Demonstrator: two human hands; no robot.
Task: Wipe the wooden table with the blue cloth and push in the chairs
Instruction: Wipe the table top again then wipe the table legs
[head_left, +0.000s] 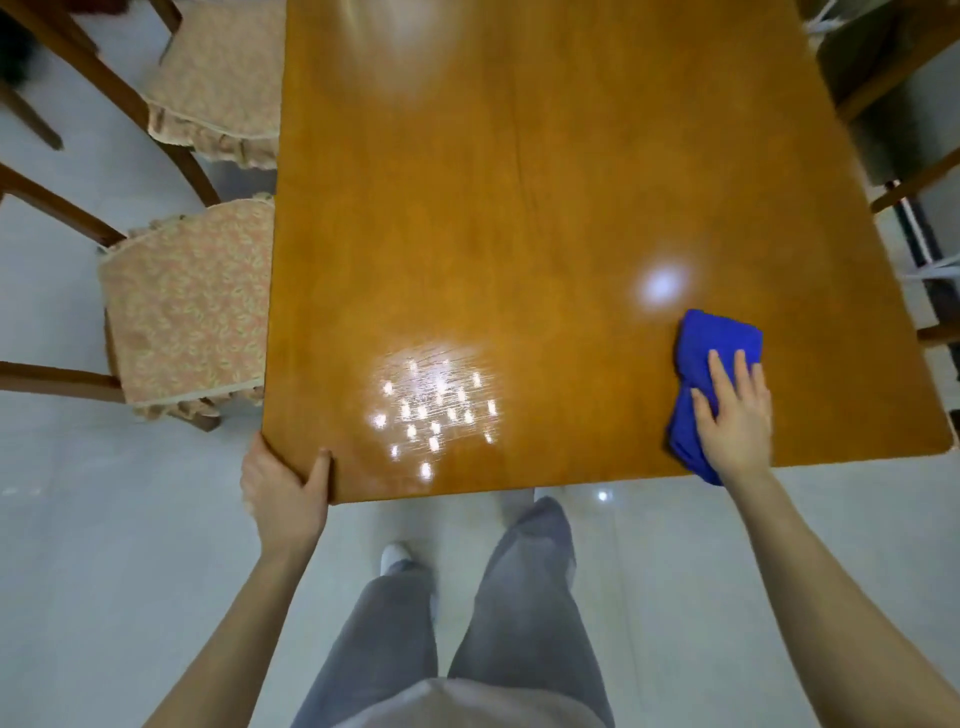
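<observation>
At the near right corner of the table (519, 182), pressing the cloth (719, 340) flat with the right hand (735, 415) — fingers straight, slightly spread, curled round nothing. Bunched rather than folded, and hanging a little over the near edge below the wrist. Probably kept under an open palm to spread the pressure and slide freely.

At the near left corner, gripping the edge with the left hand (283, 488): thumb laid on top, remaining fingers tucked below and out of sight. Likely a brace, steadying against the push of wiping.

Wiping in hand, judging by that; no telling how much is done, with glare (436, 405) masking any streaks.

For room: a long run of wood ahead and to the left. Close to both the right edge and the near edge, so easy to run the cloth off either. Best swept leftward and away.

Along the left side, two chairs — near chair (182, 306) and far chair (218, 78) — seats mostly out from under the top, not yet pushed in. Pale floor (675, 571) beside them for stepping round. On the right, wooden chair frames (914, 187) close to the edge, only partly seen.
</observation>
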